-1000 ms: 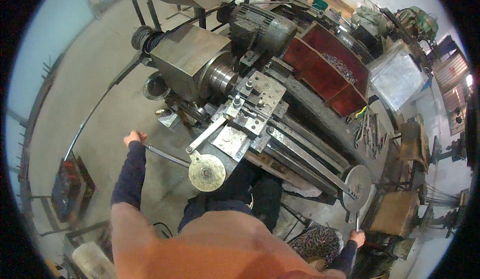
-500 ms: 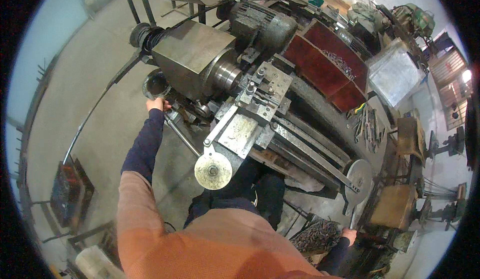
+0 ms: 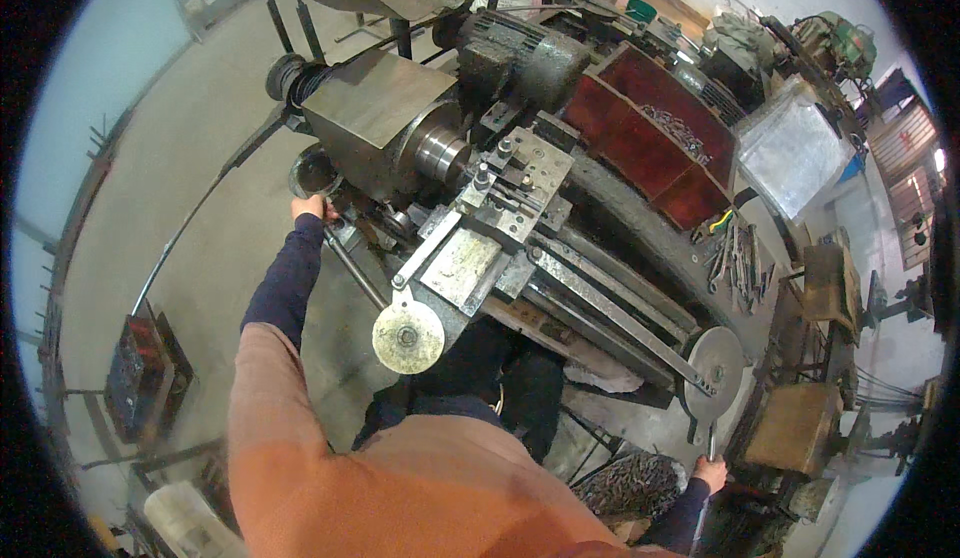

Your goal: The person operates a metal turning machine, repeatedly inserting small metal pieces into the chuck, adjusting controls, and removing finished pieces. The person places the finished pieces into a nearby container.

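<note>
My left hand [image 3: 312, 208] is closed at the lower rim of a dark round cup-shaped part [image 3: 316, 170] on the lathe's left side. What its fingers grip is hidden. A thick metal rod [image 3: 355, 268] slants down from beside it to a pale round disc [image 3: 408, 336]. At lower right my right hand [image 3: 711, 473] is wrapped round a metal lever handle [image 3: 711, 440] below a grey round plate [image 3: 716, 370]. The handle's lower end shows past the hand. Between the hands lie the bare spindle nose [image 3: 442, 154] and the tool slide [image 3: 520, 193], with bolts on top.
Behind the slide stands a dark red bin [image 3: 648, 138] with small metal pieces. Wrenches [image 3: 738, 268] lie to its right, near a foil-like sheet [image 3: 795, 148]. A heap of dark metal pieces [image 3: 630, 486] sits beside my right forearm. A motor [image 3: 525, 63] is behind the headstock.
My view has shifted slightly. My right hand sits a little closer to the grey round plate, and more of the handle shows below it. My left hand stays in place.
</note>
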The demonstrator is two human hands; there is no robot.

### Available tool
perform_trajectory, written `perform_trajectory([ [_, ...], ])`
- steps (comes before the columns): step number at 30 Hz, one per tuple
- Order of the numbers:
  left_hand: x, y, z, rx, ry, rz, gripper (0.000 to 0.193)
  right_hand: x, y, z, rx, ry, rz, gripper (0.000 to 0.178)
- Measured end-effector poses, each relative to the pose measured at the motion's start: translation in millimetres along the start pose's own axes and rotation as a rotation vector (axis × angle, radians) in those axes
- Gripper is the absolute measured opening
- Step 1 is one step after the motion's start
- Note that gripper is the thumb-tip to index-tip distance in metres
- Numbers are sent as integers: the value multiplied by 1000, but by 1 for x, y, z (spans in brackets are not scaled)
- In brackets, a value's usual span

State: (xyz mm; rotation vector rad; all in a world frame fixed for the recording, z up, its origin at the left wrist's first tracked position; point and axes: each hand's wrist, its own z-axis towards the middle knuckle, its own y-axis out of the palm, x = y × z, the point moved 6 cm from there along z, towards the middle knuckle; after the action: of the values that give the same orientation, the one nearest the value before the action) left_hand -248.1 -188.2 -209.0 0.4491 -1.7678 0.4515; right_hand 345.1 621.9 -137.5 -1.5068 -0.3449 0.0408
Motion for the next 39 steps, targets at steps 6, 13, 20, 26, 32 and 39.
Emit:
perform_trajectory([
  [6,-17,12,16,73,-34,11,14,1,-6,93,28,-48,-131,38],
  [13,-46,11,39,-256,-52,-127,34,-16,-11,84,110,85,-59,51],
  [20,-92,-107,129,-177,366,581,42,-34,37,-8,90,15,505,68],
  [26,-54,4,42,-426,492,1447,37,-57,-8,-81,19,-42,488,45],
  [32,-141,-15,53,151,201,990,45,-110,-28,-73,46,-293,708,32],
  [39,-69,7,38,-464,290,1530,36,-177,-140,-71,200,-655,719,36],
])
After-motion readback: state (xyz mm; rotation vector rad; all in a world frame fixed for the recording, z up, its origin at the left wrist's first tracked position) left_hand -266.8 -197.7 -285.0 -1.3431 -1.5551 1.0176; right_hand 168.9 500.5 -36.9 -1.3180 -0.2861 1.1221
